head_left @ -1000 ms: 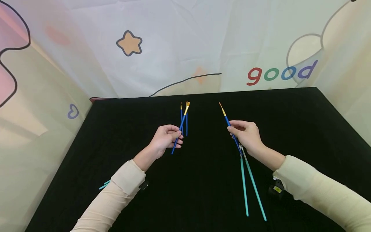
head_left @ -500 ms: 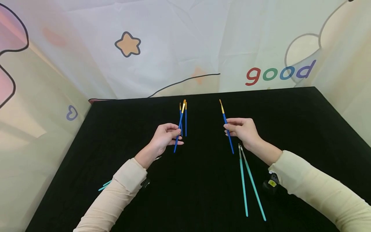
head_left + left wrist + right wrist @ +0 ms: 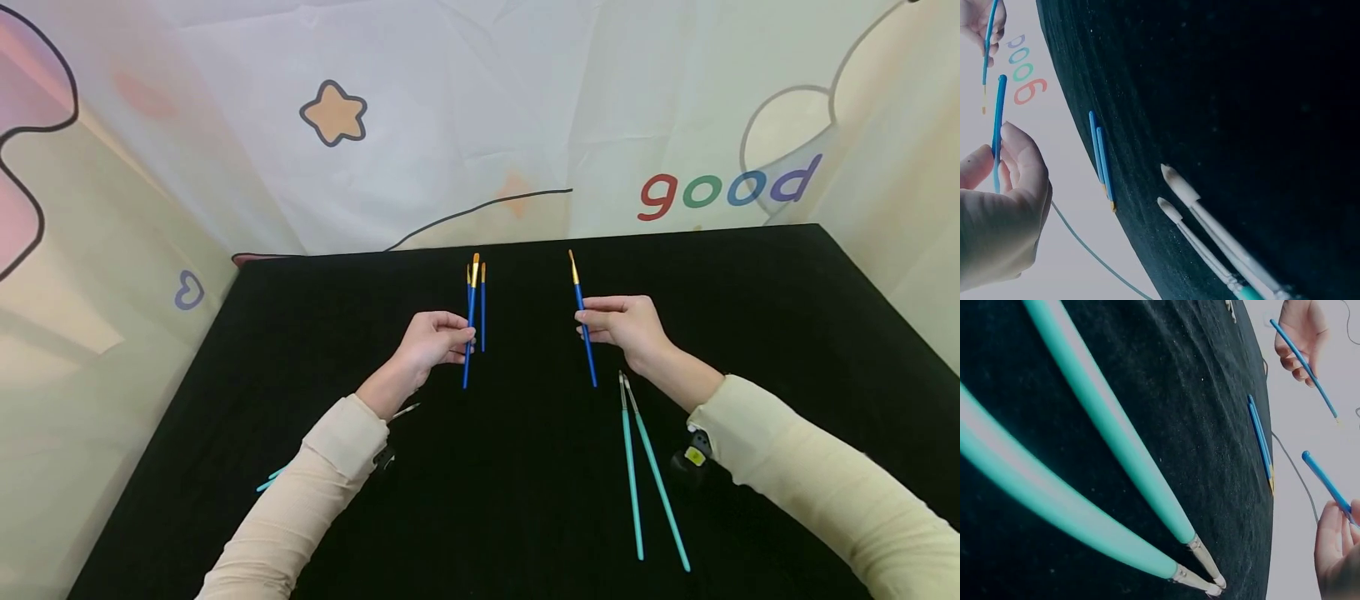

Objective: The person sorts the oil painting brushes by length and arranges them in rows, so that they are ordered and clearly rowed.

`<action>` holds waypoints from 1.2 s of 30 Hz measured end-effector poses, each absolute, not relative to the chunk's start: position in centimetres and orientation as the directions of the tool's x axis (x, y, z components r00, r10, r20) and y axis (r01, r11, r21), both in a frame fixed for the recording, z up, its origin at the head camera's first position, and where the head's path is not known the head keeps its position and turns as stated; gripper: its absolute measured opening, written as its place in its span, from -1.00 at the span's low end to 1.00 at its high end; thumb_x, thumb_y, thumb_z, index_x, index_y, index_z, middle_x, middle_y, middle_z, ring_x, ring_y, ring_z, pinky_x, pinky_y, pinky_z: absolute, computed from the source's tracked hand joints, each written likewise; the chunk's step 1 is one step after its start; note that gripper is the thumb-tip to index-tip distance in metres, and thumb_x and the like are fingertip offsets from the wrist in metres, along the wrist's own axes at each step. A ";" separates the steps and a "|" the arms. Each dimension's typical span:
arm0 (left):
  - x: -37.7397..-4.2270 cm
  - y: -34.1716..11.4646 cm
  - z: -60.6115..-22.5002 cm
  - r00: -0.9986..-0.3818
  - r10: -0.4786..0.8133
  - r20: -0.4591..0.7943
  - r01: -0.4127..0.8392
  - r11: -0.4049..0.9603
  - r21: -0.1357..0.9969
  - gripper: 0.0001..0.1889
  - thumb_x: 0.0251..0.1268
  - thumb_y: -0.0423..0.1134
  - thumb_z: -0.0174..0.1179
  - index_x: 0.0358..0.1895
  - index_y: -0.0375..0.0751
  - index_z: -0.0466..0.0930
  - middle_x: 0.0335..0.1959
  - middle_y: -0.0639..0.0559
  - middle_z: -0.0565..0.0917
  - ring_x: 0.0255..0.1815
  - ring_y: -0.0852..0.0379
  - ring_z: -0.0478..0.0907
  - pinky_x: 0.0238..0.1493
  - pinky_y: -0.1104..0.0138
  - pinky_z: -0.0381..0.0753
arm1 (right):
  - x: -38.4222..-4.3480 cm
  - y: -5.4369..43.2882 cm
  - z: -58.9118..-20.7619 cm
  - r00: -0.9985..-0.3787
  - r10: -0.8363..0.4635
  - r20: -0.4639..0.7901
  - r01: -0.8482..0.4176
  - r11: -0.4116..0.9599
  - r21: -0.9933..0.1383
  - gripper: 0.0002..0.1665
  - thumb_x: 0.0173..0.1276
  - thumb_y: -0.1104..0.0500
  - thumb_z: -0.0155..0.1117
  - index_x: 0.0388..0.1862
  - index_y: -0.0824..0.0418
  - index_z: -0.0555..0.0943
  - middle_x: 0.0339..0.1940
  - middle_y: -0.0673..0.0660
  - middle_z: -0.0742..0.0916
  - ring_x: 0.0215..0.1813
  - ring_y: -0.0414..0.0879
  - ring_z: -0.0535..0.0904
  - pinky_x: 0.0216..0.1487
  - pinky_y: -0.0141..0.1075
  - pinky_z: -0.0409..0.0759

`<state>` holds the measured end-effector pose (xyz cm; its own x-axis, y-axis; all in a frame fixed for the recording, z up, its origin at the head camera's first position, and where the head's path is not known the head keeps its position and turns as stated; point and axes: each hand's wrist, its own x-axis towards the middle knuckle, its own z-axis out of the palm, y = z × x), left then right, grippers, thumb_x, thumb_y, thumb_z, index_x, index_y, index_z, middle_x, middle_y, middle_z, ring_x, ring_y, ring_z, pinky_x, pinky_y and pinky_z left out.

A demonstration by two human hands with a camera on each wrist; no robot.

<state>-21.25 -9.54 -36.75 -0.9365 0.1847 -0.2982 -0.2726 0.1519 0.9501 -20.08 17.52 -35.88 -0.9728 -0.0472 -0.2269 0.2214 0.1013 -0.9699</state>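
Note:
My left hand (image 3: 435, 343) pinches a blue paintbrush (image 3: 470, 312) between thumb and fingers, its golden bristles pointing away from me. A second blue paintbrush (image 3: 587, 350) is held the same way in my right hand (image 3: 626, 327), its slim tip also up. Behind the left brush, two more blue paintbrushes (image 3: 1102, 162) lie side by side on the black cloth; in the head view the held brush partly covers them. Two turquoise paintbrushes (image 3: 658, 475) rest on the cloth below my right hand, their white tips almost together and handles spread toward me.
More turquoise paintbrushes (image 3: 272, 478) lie under my left forearm, mostly hidden by the sleeve, with pale bristles (image 3: 1179, 184) showing in the left wrist view. The black cloth (image 3: 525, 500) covers the table up to a printed curtain (image 3: 465, 125) at the back and sides.
Both hands have moved slightly away from me, the right one also leftward, off the turquoise brushes' tips. The two held blue brushes have turned more upright in the head view.

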 end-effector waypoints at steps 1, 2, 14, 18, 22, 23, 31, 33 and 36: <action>-21.4 -9.5 -36.7 -0.936 0.185 -0.300 -0.273 0.158 0.949 -0.85 0.25 -0.39 0.11 -0.18 -0.41 0.50 -0.27 -0.27 0.60 -0.47 0.13 0.56 -0.25 0.26 0.62 | -20.2 17.5 -35.9 -0.973 -0.044 -0.228 0.223 0.102 -0.970 -0.53 0.29 0.25 0.18 0.12 0.49 0.41 -0.42 -0.10 0.68 -0.31 -0.21 0.65 -0.18 -0.36 0.60; -21.5 -9.4 -36.7 -0.935 0.185 -0.301 -0.273 0.165 0.948 -0.85 0.25 -0.38 0.11 -0.18 -0.41 0.50 -0.26 -0.28 0.60 -0.48 0.13 0.56 -0.24 0.25 0.62 | -20.3 17.5 -35.9 -0.973 -0.042 -0.229 0.224 0.102 -0.969 -0.53 0.29 0.26 0.18 0.12 0.49 0.41 -0.42 -0.10 0.68 -0.32 -0.21 0.65 -0.18 -0.36 0.60; -22.9 -8.7 -36.6 -0.937 0.195 -0.289 -0.256 0.177 0.950 -0.88 0.23 -0.41 0.13 -0.24 -0.44 0.51 -0.24 -0.32 0.59 -0.52 0.13 0.55 -0.38 0.33 0.64 | -21.9 17.0 -36.0 -0.967 -0.022 -0.253 0.250 0.087 -0.964 -0.56 0.30 0.26 0.16 0.11 0.46 0.42 -0.41 -0.06 0.66 -0.35 -0.23 0.64 -0.19 -0.36 0.60; -23.2 -8.6 -36.9 -0.937 0.193 -0.291 -0.259 0.172 0.950 -0.89 0.22 -0.41 0.14 -0.25 -0.44 0.51 -0.31 -0.25 0.61 -0.53 0.13 0.54 -0.39 0.34 0.64 | -22.3 16.8 -36.1 -0.968 -0.017 -0.249 0.247 0.086 -0.965 -0.56 0.29 0.27 0.17 0.11 0.45 0.43 -0.39 -0.05 0.66 -0.35 -0.22 0.64 -0.20 -0.36 0.60; -23.7 -8.7 -37.3 -0.939 0.193 -0.285 -0.256 0.163 0.953 -0.88 0.22 -0.41 0.14 -0.25 -0.44 0.52 -0.33 -0.23 0.61 -0.53 0.13 0.54 -0.37 0.33 0.64 | -22.6 16.6 -36.1 -0.971 -0.007 -0.240 0.239 0.084 -0.967 -0.58 0.28 0.28 0.19 0.10 0.43 0.45 -0.38 -0.03 0.65 -0.35 -0.22 0.64 -0.20 -0.36 0.60; -23.8 -8.6 -37.4 -0.939 0.193 -0.284 -0.255 0.163 0.953 -0.88 0.22 -0.41 0.14 -0.25 -0.44 0.52 -0.32 -0.22 0.61 -0.53 0.13 0.54 -0.36 0.33 0.64 | -22.7 16.5 -36.0 -0.971 -0.008 -0.240 0.238 0.083 -0.968 -0.57 0.28 0.27 0.19 0.10 0.44 0.45 -0.37 -0.03 0.66 -0.35 -0.21 0.64 -0.20 -0.36 0.60; -24.7 -8.3 -37.5 -0.943 0.170 -0.287 -0.259 0.172 0.951 -0.85 0.22 -0.39 0.15 -0.20 -0.43 0.54 -0.25 -0.25 0.61 -0.50 0.14 0.55 -0.32 0.31 0.64 | -23.2 15.7 -36.1 -0.965 -0.003 -0.261 0.260 0.082 -0.962 -0.60 0.28 0.28 0.19 0.08 0.41 0.47 -0.33 0.03 0.65 -0.32 -0.19 0.63 -0.14 -0.31 0.59; -24.9 -8.1 -37.5 -0.944 0.165 -0.287 -0.260 0.169 0.951 -0.84 0.21 -0.39 0.15 -0.19 -0.43 0.54 -0.26 -0.23 0.61 -0.49 0.14 0.55 -0.33 0.32 0.64 | -23.3 15.5 -36.1 -0.965 -0.003 -0.264 0.263 0.084 -0.961 -0.60 0.28 0.29 0.19 0.08 0.41 0.47 -0.30 0.05 0.65 -0.31 -0.18 0.64 -0.12 -0.28 0.59; -25.1 -7.9 -37.5 -0.942 0.159 -0.294 -0.268 0.167 0.949 -0.83 0.21 -0.40 0.16 -0.18 -0.43 0.54 -0.30 -0.18 0.60 -0.48 0.13 0.54 -0.35 0.33 0.64 | -23.7 15.2 -36.1 -0.963 -0.008 -0.270 0.269 0.078 -0.960 -0.59 0.28 0.29 0.18 0.09 0.41 0.47 -0.27 0.07 0.65 -0.30 -0.16 0.64 -0.10 -0.26 0.58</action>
<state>-25.08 -7.86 -37.53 -0.9423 0.1593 -0.2944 -0.2682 0.1670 0.9488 -23.66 15.23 -36.11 -0.9628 -0.0076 -0.2701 0.2687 0.0776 -0.9601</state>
